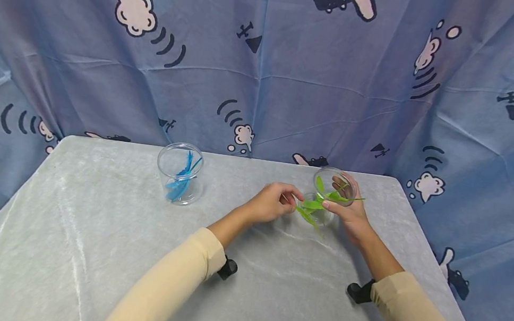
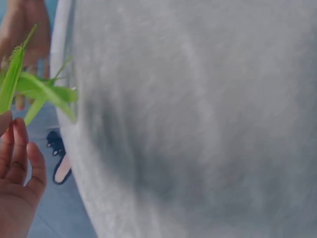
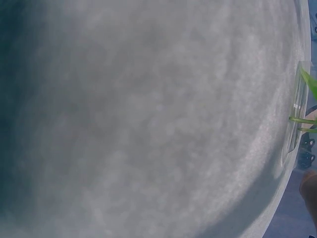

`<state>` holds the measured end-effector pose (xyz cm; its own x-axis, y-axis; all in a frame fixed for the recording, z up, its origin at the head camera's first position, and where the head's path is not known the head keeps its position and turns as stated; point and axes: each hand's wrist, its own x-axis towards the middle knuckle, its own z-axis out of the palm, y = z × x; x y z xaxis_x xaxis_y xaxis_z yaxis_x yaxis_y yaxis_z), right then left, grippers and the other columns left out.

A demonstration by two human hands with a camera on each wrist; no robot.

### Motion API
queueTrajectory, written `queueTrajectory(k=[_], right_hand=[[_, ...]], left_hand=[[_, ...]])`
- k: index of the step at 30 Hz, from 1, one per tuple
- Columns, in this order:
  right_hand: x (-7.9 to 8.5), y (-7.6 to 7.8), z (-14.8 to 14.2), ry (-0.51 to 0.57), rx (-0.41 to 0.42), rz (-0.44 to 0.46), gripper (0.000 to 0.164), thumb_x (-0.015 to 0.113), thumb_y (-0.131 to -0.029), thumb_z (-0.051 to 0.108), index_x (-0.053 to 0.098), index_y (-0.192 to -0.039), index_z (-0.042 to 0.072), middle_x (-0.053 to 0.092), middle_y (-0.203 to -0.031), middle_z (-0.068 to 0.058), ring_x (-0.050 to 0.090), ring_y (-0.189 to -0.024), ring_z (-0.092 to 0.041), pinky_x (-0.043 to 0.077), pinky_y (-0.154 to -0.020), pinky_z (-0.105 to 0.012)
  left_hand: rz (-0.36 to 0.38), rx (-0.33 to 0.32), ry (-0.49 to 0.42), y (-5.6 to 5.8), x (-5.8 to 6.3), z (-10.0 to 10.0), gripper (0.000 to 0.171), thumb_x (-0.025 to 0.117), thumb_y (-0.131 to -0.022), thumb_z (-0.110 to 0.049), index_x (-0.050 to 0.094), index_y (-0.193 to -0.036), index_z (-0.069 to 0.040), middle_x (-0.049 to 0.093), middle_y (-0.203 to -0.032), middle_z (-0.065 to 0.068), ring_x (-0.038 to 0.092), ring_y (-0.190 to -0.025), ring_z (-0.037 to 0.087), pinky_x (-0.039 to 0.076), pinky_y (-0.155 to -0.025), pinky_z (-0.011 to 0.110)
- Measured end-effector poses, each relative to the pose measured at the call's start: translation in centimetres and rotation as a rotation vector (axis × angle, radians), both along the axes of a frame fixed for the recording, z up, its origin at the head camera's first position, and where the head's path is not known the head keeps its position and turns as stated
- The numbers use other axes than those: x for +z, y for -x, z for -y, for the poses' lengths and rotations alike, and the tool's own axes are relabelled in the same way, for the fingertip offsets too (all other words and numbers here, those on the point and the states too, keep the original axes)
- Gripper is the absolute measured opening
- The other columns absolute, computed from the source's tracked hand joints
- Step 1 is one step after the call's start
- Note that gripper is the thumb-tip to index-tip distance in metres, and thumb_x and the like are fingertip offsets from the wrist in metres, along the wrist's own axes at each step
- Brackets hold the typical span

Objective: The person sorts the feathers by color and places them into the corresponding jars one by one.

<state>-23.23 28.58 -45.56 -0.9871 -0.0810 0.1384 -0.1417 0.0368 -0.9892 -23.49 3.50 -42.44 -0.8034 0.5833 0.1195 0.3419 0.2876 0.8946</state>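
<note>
In the head view, my right hand grips a clear plastic cup, thumb in front and fingers behind its wall. Bright green feathers show in and around this cup; through the clear wall I cannot tell exactly which ones lie inside. My left hand is at the cup's left side. In the left wrist view, the thumb and fingers of that hand pinch a green feather, which points upward. The right wrist view catches only the cup's edge and some green feather tips at its right border.
A second clear plastic cup stands at the back left with blue feathers inside. Both cups are near the back edge of the table, which has a grey cloth. Behind hangs a blue patterned curtain.
</note>
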Motion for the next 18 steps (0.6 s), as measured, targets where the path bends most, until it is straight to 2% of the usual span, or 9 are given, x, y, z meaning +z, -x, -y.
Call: queueTrajectory(k=[2,5,15,18], right_hand=[[0.0,0.0,0.0,-0.005,0.001,0.007,0.088,0.065,-0.085,-0.014,0.019,-0.156,0.010,0.030,-0.154,-0.019,0.021,-0.146,-0.037,0.035,-0.105,-0.019],[0.1,0.0,0.1,-0.015,-0.003,0.019,0.089,0.066,-0.085,-0.013,0.018,-0.156,0.012,0.025,-0.157,-0.024,0.019,-0.147,-0.038,0.034,-0.106,-0.021],[0.1,0.0,0.0,-0.018,-0.006,0.033,0.088,0.066,-0.086,-0.012,0.021,-0.156,0.016,0.026,-0.157,-0.022,0.020,-0.146,-0.036,0.033,-0.108,-0.022],[0.3,-0.1,0.0,-0.018,-0.011,0.043,0.089,0.067,-0.085,-0.012,0.020,-0.156,0.015,0.025,-0.157,-0.022,0.020,-0.147,-0.036,0.031,-0.111,-0.026]], left_hand=[[-0.009,0.016,-0.017,0.3,0.6,0.3,0.022,0.068,-0.090,0.005,0.071,-0.111,-0.001,0.068,-0.090,0.010,0.060,-0.077,0.010,0.049,-0.068,0.019],[-0.028,0.034,-0.042,0.7,1.5,0.7,0.022,0.067,-0.091,0.004,0.071,-0.111,-0.003,0.068,-0.090,0.009,0.063,-0.079,0.013,0.050,-0.070,0.020],[-0.071,0.097,-0.148,1.6,3.8,1.3,0.023,0.067,-0.091,0.003,0.070,-0.113,-0.001,0.069,-0.092,0.011,0.064,-0.080,0.019,0.052,-0.069,0.023],[-0.092,0.124,-0.175,1.7,4.4,1.0,0.023,0.067,-0.091,0.002,0.070,-0.113,-0.002,0.069,-0.092,0.010,0.064,-0.078,0.018,0.052,-0.068,0.023]])
